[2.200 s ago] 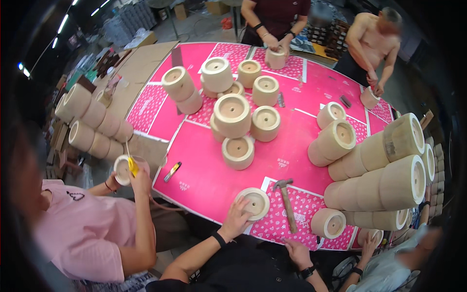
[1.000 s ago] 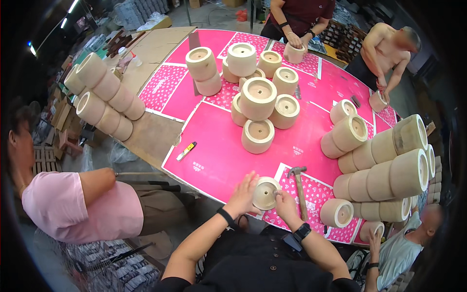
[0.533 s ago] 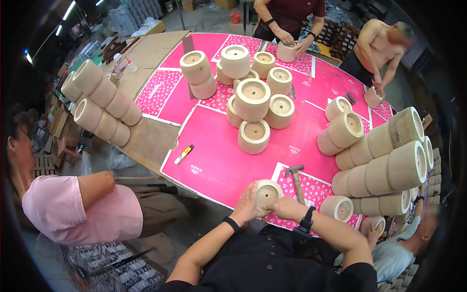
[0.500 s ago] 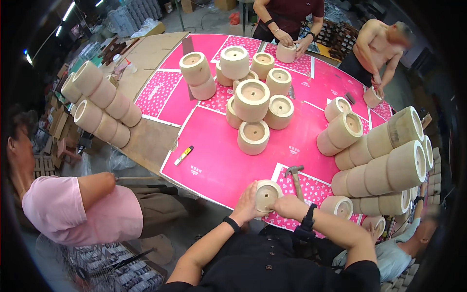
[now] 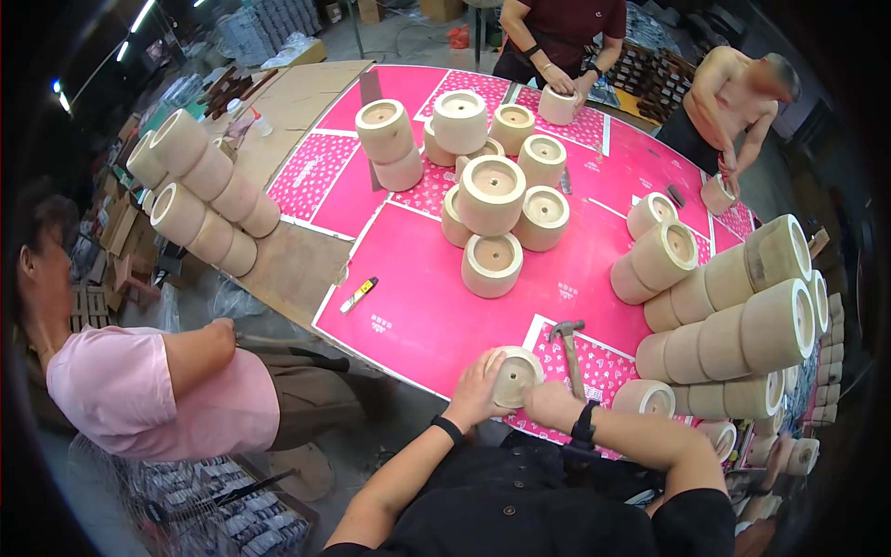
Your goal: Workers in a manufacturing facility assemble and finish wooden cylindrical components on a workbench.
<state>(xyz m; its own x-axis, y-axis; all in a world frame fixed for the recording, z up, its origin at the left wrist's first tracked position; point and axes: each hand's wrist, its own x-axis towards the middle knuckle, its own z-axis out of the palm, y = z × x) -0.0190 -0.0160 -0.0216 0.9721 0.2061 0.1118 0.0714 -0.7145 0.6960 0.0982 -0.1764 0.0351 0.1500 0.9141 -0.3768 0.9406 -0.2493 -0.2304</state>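
My left hand (image 5: 475, 392) is wrapped round the side of a pale round wooden block (image 5: 517, 376). The block has a hollowed top with a small hole in its centre, and it is tilted at the table's near edge. Close against the block's right rim is my closed right hand (image 5: 553, 406); whatever lies inside its fingers is hidden. Just beyond that hand, a claw hammer (image 5: 572, 360) lies on the pink table covering (image 5: 408, 269). Another hollowed wooden block (image 5: 645, 399) sits to the right of the hammer.
Stacked wooden blocks (image 5: 492, 200) stand mid-table, with long rows (image 5: 733, 330) at the right and more stacks (image 5: 209, 190) at the left. A yellow-and-black marker-like tool (image 5: 359, 295) lies nearby. Co-workers stand at the far side (image 5: 566, 37), far right (image 5: 719, 102) and left (image 5: 158, 385).
The whole view has shifted slightly. My right hand stays at the block's rim, its fist turned a little. At the lower right, a person in a light top has moved and is barely visible.
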